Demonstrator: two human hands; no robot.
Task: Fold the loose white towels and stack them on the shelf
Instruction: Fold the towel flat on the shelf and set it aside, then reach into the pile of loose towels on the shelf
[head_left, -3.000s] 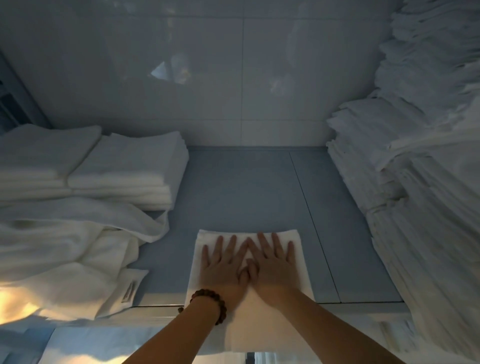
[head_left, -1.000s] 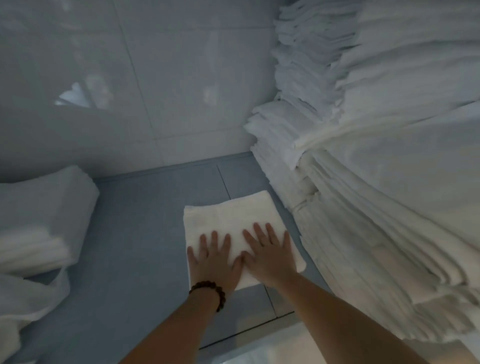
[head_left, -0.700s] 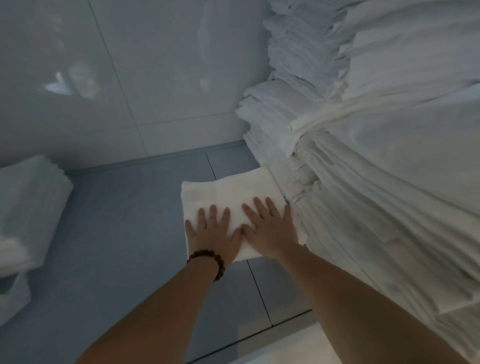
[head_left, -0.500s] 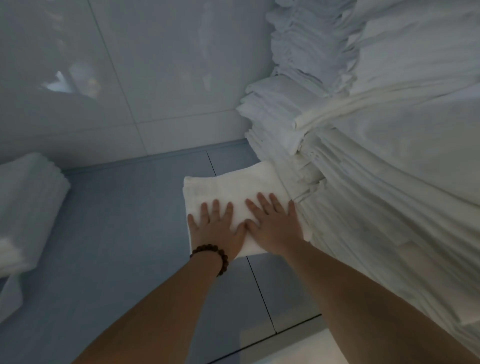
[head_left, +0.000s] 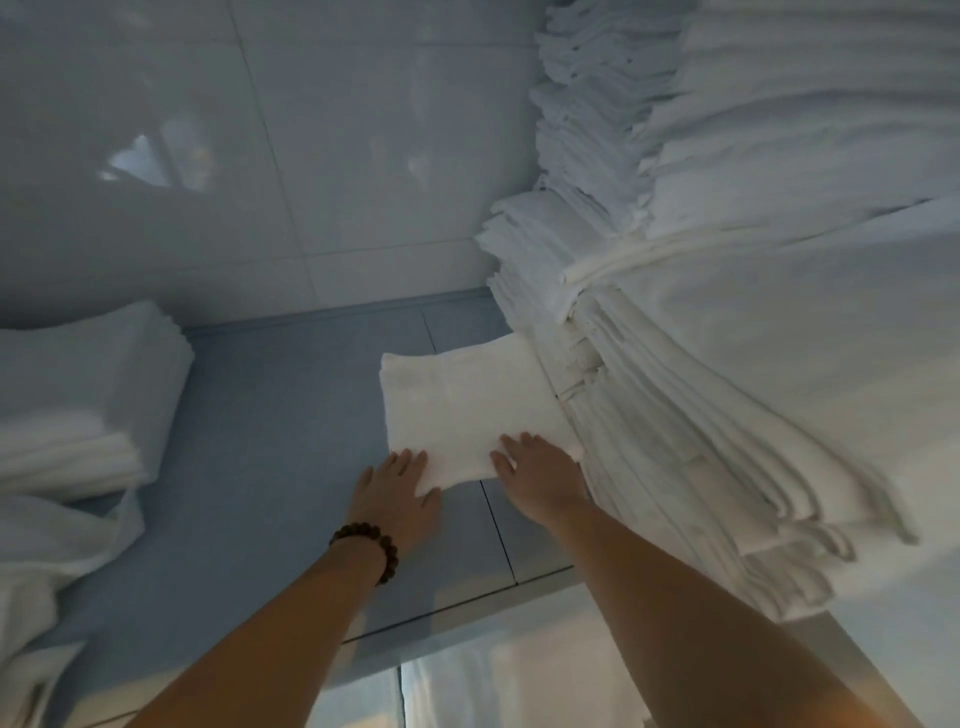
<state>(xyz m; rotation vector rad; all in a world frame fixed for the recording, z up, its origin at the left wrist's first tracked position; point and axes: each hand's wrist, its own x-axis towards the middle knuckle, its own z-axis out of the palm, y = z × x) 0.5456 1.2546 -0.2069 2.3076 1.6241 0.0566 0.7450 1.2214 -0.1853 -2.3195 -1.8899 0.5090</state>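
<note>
Folded towel (head_left: 467, 410) lies flat on shelf (head_left: 260, 441), long axis roughly front-to-back toward the tiled wall (head_left: 260, 208), tilted slightly right. Its right edge touches the tall towel stack (head_left: 727, 364). Left hand (head_left: 397, 493) is flat with fingers (head_left: 410, 460) straight, tips at the near left corner, palm on the shelf. Right hand (head_left: 540, 478) is flat with fingers (head_left: 511, 452) spread on the near right edge. Neither holds anything. Half a second ago both palms lay on the towel; now they have slid back to its near edge. Bead bracelet (head_left: 366, 540) on left wrist.
</note>
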